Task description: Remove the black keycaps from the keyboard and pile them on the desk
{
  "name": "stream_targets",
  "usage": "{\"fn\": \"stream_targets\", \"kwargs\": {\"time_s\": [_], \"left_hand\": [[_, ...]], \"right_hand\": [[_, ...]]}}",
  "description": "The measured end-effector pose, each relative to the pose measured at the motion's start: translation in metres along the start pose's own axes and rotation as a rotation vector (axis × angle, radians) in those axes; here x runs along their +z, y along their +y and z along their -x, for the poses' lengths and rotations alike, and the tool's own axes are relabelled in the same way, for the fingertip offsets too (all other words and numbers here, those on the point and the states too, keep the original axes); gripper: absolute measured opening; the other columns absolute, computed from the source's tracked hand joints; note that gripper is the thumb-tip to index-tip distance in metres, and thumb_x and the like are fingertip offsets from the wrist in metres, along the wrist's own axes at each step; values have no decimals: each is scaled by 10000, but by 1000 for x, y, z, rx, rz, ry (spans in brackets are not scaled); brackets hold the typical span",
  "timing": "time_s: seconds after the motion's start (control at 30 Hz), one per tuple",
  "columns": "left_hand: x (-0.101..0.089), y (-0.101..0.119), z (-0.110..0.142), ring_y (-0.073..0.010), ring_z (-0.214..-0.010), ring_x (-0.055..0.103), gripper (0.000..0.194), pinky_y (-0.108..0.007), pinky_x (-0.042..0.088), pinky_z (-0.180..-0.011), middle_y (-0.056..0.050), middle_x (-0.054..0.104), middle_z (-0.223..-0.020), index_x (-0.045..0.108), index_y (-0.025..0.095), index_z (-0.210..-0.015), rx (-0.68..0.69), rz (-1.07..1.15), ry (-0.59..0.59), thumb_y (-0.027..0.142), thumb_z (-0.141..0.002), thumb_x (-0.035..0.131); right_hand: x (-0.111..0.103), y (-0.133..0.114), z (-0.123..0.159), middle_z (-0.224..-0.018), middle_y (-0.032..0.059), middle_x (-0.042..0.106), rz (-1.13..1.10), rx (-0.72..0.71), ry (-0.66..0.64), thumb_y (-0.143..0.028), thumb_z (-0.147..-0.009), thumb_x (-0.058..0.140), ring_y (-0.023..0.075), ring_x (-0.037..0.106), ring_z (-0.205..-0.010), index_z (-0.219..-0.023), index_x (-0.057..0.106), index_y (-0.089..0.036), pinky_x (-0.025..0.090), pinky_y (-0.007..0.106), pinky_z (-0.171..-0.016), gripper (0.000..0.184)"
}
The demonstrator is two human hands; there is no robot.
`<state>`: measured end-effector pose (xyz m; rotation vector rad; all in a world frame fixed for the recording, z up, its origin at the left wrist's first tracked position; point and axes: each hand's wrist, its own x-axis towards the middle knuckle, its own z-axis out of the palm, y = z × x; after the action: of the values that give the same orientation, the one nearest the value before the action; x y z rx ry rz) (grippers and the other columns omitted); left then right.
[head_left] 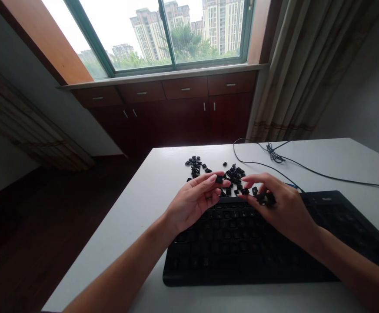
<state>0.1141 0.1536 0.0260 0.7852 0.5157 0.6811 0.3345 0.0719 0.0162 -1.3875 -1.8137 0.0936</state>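
Observation:
Between the thumb and forefinger of my left hand (201, 191) is a small black keycap (219, 179), raised over the upper edge of a black keyboard (241, 276). My right hand (282, 204) hovers above the keyboard's top rows, thumb and forefinger parted. Its other fingers curl around a dark object (268, 199) whose kind I cannot make out. Loose black keycaps (235, 173) lie heaped behind the keyboard, close to both hands. The keyboard's surface is dark, so its single keys are hard to tell apart, and my right hand and forearm hide part of it.
Another cluster of black keycaps (194, 165) lies farther left on the white table (121, 217). A thin black cable (323, 174) loops across the back right, bundled in one place. Beyond the table stand a dark red cabinet (176, 117) and a window (205, 39).

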Motion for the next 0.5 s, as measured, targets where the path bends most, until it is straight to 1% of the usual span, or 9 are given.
{"fn": "stream_targets", "kwargs": {"time_s": [0.13,0.3,0.4,0.5], "left_hand": [[1,0,0,-75,-809,676,251,-148,560,-798,-126,738,-1115,703,136,-1169,-15,-40,6,204,-934,647],[0,0,-2,-79,-827,685,235,-145,565,-798,-125,737,-1118,710,139,-1141,6,-66,28,185,-914,669],[-1,0,-2,-77,-832,680,248,-149,567,-808,-104,731,-1123,711,147,-1155,29,-84,42,188,-914,669],[-2,0,-3,-76,-828,670,234,-153,568,-795,-80,728,-1081,723,151,-1131,54,-99,53,242,-922,669]], "right_hand": [[1,-1,1,-996,10,694,12,2,-7,-213,-871,687,139,617,-667,-1153,598,-267,520,285,-658,301],[0,-1,-1,-998,12,696,33,-4,-6,-211,-877,681,136,619,-664,-1111,615,-257,527,286,-653,247],[-1,-1,-3,-1032,25,691,18,-28,0,-238,-897,676,157,653,-775,-1076,644,-251,546,296,-727,182],[-2,-1,-5,-1030,35,690,-20,-38,-5,-274,-907,678,181,671,-897,-1054,667,-244,555,314,-819,151]]}}
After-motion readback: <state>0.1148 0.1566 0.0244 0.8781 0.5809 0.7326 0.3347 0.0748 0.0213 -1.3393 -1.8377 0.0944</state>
